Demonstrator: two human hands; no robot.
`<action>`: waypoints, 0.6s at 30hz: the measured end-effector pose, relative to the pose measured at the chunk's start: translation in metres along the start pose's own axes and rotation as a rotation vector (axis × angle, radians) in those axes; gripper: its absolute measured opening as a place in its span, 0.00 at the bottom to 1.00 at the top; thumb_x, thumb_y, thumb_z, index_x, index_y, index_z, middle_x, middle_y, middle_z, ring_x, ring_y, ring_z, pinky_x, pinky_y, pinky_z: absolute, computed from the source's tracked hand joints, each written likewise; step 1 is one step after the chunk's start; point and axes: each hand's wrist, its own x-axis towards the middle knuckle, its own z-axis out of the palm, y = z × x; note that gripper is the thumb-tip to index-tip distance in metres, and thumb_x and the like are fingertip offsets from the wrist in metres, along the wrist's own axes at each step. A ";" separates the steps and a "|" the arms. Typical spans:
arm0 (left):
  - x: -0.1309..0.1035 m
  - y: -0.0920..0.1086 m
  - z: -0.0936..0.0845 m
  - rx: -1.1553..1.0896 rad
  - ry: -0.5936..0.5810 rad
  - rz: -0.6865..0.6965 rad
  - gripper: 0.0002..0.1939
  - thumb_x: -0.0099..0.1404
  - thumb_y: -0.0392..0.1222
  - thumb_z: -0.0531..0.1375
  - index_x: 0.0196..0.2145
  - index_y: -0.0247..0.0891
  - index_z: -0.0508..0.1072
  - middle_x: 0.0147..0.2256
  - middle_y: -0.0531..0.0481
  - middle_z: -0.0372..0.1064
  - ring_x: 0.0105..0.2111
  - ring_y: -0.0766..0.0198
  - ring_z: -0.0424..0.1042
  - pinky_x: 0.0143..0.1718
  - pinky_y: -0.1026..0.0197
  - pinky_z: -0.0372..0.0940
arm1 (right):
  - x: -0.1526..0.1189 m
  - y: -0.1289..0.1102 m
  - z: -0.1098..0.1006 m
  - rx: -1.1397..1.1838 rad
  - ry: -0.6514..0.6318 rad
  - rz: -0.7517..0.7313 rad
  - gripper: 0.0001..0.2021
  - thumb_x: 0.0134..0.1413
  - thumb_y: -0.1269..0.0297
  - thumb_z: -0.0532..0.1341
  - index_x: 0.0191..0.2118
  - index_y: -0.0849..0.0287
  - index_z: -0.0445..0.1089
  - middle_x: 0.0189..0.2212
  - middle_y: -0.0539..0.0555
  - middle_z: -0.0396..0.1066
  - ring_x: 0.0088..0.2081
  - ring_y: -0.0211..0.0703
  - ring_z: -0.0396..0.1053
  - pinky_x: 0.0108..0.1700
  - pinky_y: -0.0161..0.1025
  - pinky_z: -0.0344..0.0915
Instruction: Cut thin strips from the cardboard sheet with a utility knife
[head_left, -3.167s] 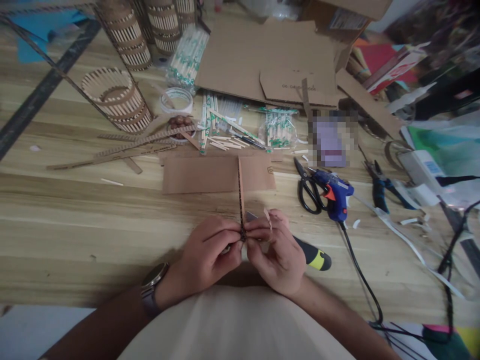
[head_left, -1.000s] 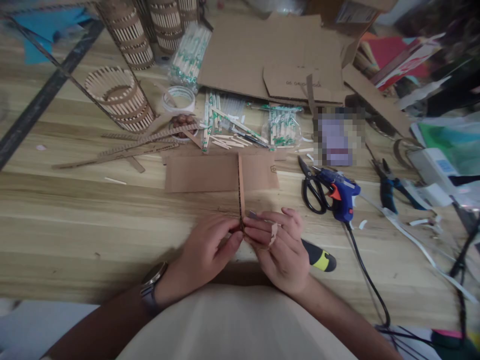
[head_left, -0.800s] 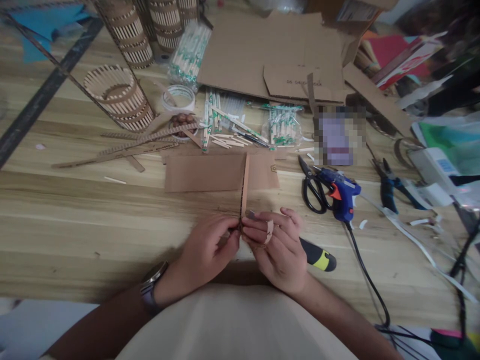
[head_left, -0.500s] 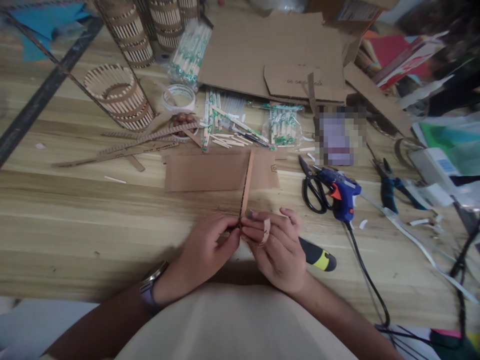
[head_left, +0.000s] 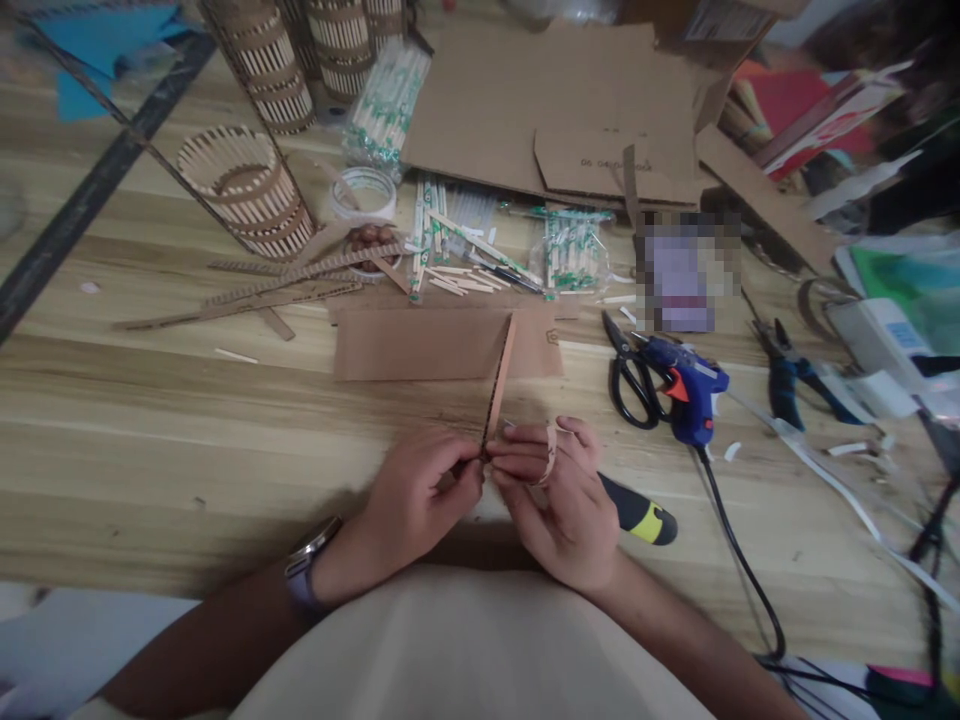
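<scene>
Between my hands a narrow cardboard strip [head_left: 500, 380] points away from me, its corrugated edge showing. My left hand [head_left: 424, 490] pinches its near end between thumb and forefinger. The fingers of my right hand [head_left: 562, 500] close on the same end from the other side. A thin paper-like band [head_left: 552, 452] loops round fingers of the right hand. Beyond the hands a flat cardboard rectangle [head_left: 420, 345] lies on the wooden table, the strip's far end over it. Under the right hand, a black and yellow tool handle [head_left: 649, 518] sticks out.
To the right lie black scissors [head_left: 634, 385], a blue glue gun [head_left: 690, 390] with its cord, and pliers [head_left: 791, 375]. Stick-and-cardboard cylinders [head_left: 247, 195], a tape roll [head_left: 364, 195], loose cardboard strips [head_left: 292, 280] and packs of sticks [head_left: 574, 250] spread across the back.
The strip's far end has swung slightly to the right. Both hands keep hold of its near end, and the whole view has shifted a little.
</scene>
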 end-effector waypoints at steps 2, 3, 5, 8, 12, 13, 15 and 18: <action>0.000 0.000 0.000 -0.009 0.005 0.024 0.10 0.70 0.35 0.54 0.32 0.39 0.73 0.28 0.52 0.74 0.30 0.64 0.73 0.33 0.63 0.66 | 0.001 0.000 -0.001 0.007 -0.005 0.002 0.11 0.56 0.77 0.62 0.39 0.51 0.71 0.34 0.46 0.81 0.40 0.45 0.78 0.57 0.49 0.59; 0.000 0.000 -0.001 -0.014 0.006 0.036 0.10 0.70 0.34 0.54 0.33 0.39 0.73 0.29 0.51 0.75 0.30 0.64 0.73 0.33 0.63 0.67 | 0.002 -0.001 -0.002 0.011 -0.007 0.007 0.11 0.57 0.77 0.61 0.39 0.51 0.70 0.34 0.47 0.81 0.40 0.45 0.79 0.57 0.50 0.59; 0.000 0.000 -0.001 -0.026 0.013 0.067 0.10 0.70 0.34 0.54 0.34 0.39 0.73 0.30 0.51 0.76 0.31 0.63 0.74 0.34 0.62 0.67 | 0.002 -0.001 -0.003 0.015 -0.010 0.017 0.11 0.58 0.77 0.60 0.39 0.51 0.68 0.33 0.47 0.81 0.40 0.45 0.79 0.56 0.50 0.60; -0.001 0.000 -0.002 -0.048 -0.004 0.070 0.10 0.70 0.33 0.53 0.33 0.39 0.73 0.29 0.51 0.76 0.31 0.63 0.75 0.34 0.62 0.68 | 0.003 -0.001 -0.005 0.008 -0.012 0.020 0.11 0.58 0.78 0.59 0.39 0.51 0.67 0.32 0.47 0.81 0.40 0.45 0.79 0.56 0.49 0.59; 0.000 0.001 -0.002 -0.079 -0.031 -0.007 0.09 0.70 0.37 0.55 0.33 0.39 0.73 0.30 0.51 0.76 0.31 0.63 0.75 0.34 0.63 0.68 | 0.003 0.000 -0.006 -0.006 -0.021 0.001 0.10 0.59 0.76 0.59 0.39 0.52 0.66 0.33 0.47 0.81 0.41 0.44 0.79 0.56 0.49 0.59; 0.000 0.002 -0.002 -0.087 -0.033 -0.021 0.09 0.71 0.39 0.55 0.34 0.39 0.73 0.30 0.51 0.76 0.31 0.63 0.75 0.34 0.63 0.68 | 0.003 0.000 -0.006 -0.006 -0.020 -0.005 0.10 0.59 0.76 0.59 0.39 0.52 0.67 0.33 0.48 0.81 0.41 0.44 0.79 0.56 0.49 0.58; 0.001 0.003 -0.001 -0.094 -0.038 -0.037 0.10 0.72 0.40 0.55 0.34 0.39 0.74 0.31 0.52 0.76 0.31 0.64 0.75 0.33 0.63 0.67 | 0.003 0.000 -0.005 -0.011 -0.018 -0.018 0.09 0.59 0.76 0.60 0.39 0.51 0.67 0.34 0.48 0.81 0.41 0.44 0.78 0.56 0.49 0.58; 0.001 0.002 0.000 -0.079 -0.019 -0.053 0.11 0.73 0.39 0.54 0.35 0.39 0.75 0.31 0.51 0.77 0.31 0.64 0.75 0.33 0.63 0.67 | 0.002 0.001 -0.004 -0.028 -0.016 -0.052 0.10 0.59 0.76 0.61 0.40 0.52 0.68 0.35 0.49 0.82 0.41 0.45 0.78 0.56 0.50 0.58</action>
